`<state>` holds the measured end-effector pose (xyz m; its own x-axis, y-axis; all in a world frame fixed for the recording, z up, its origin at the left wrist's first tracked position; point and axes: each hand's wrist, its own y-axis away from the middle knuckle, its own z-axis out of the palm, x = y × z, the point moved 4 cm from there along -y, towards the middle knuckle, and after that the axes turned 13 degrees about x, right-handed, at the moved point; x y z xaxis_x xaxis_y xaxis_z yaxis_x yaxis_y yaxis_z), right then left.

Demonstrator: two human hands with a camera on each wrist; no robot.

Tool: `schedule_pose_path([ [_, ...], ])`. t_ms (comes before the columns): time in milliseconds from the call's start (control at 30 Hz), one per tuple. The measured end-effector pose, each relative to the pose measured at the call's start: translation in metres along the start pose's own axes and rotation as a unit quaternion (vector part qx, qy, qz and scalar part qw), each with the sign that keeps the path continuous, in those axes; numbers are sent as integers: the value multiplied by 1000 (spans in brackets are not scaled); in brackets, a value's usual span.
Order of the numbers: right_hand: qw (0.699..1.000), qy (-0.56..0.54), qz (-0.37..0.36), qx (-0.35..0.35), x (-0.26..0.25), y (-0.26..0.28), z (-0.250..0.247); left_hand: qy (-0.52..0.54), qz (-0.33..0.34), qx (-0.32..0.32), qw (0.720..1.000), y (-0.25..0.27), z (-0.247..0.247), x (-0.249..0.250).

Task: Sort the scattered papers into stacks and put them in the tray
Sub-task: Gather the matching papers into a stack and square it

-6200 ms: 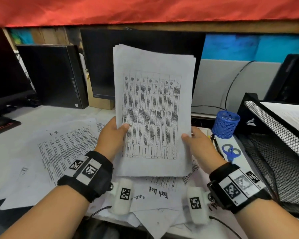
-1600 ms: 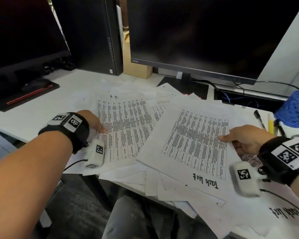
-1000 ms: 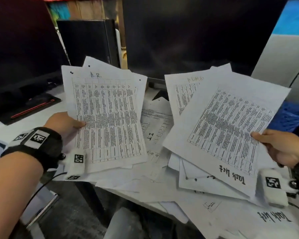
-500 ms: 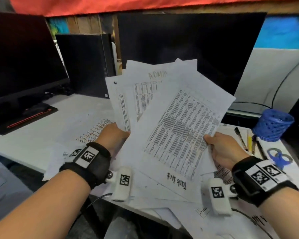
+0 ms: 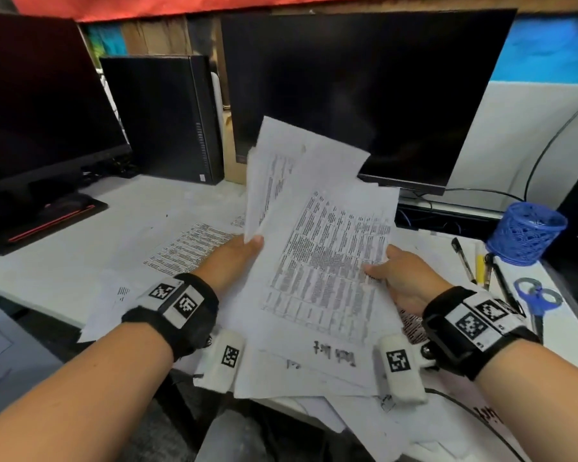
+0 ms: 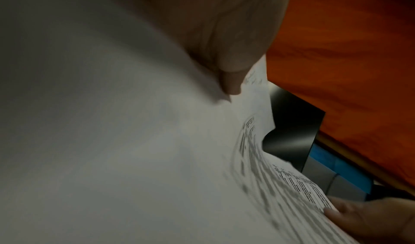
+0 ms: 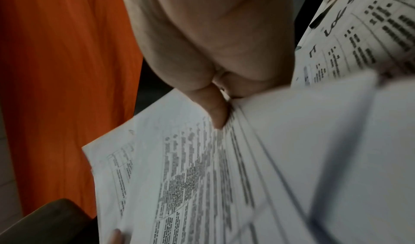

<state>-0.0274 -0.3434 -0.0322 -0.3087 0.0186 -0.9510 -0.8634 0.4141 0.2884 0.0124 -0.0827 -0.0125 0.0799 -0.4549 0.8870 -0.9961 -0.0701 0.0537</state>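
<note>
A fanned sheaf of thin white papers [image 5: 317,261], printed with dense grey tables and curling at the corners, is lifted off the desk [image 5: 80,248] between both hands. The left hand [image 5: 229,261] pinches its left edge, thumb on top; the right hand [image 5: 397,278] grips the right edge. More loose sheets [image 5: 187,245] lie flat beneath them. Right of the right hand stand a blue mesh cup [image 5: 526,233], pens and blue-handled scissors [image 5: 536,300].

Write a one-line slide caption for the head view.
Both hands, left and right, hold an uneven sheaf of papers above a desk.
</note>
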Motion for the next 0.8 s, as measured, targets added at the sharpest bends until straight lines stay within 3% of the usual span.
schedule_pose_path([
  [100, 998, 25, 5, 53, 2, -6, -25, -123, -3, -88, 989, -3, 0, -6],
  [200, 989, 112, 15, 99, 8, -16, -51, -375, 42, -153, 913, -7, -1, -21],
  [267, 986, 121, 34, 106, 19, -26, -65, -440, 68, -187, 876, -7, 0, -30],
  [500, 988, 76, 112, 79, 31, -27, -72, -394, 153, -291, 858, 16, 20, -41],
  [633, 987, 97, 105, 72, 34, -30, -69, -312, 120, -345, 877, 22, 6, -40],
  [700, 986, 109, 101, 68, 34, -29, -67, -263, 86, -298, 914, 16, -11, -34],
  [767, 985, 117, 110, 59, 31, -23, -63, -267, 67, -173, 946, -1, -28, -32],
  [800, 984, 126, 104, 70, 28, -20, -61, -303, 51, -100, 946, -10, -38, -34],
])
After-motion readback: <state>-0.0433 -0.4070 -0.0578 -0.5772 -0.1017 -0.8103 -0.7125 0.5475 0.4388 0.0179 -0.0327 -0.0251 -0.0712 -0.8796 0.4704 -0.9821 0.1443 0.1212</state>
